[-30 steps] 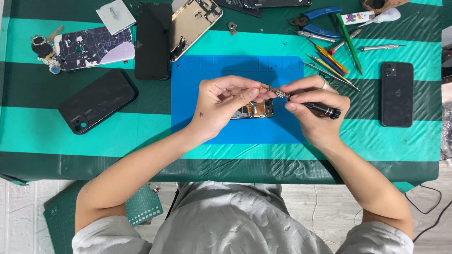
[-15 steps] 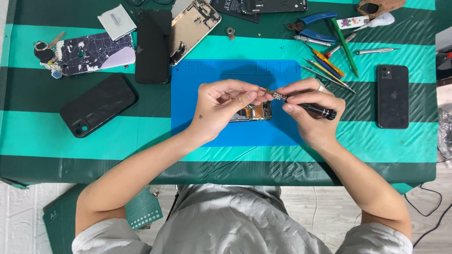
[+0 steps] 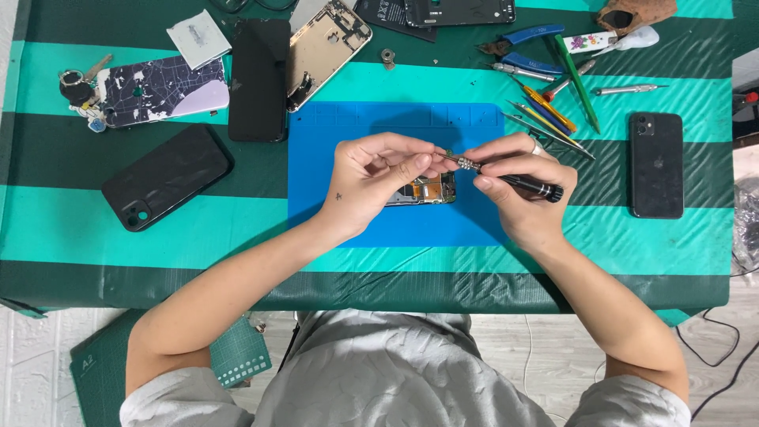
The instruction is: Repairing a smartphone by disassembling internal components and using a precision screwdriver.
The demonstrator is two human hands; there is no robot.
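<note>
black screwdriver point(image 3: 528, 186) with silver collar, right hand point(image 3: 526, 194) fingers clamped on it, left hand point(image 3: 371, 186) fingers pinching its tip.

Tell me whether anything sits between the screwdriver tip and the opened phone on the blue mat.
Only the left hand: its fingertips pinch at the tip of the screwdriver held by the right hand, just above the opened phone on the blue mat. No tool or part intervenes.

Striped green-and-teal cloth-covered counter point(image 3: 95, 229) carries a black rectangular phone point(image 3: 656, 164) at right, a black phone case point(image 3: 166, 177) at left — a gold bare phone frame point(image 3: 326, 49) behind.
</note>
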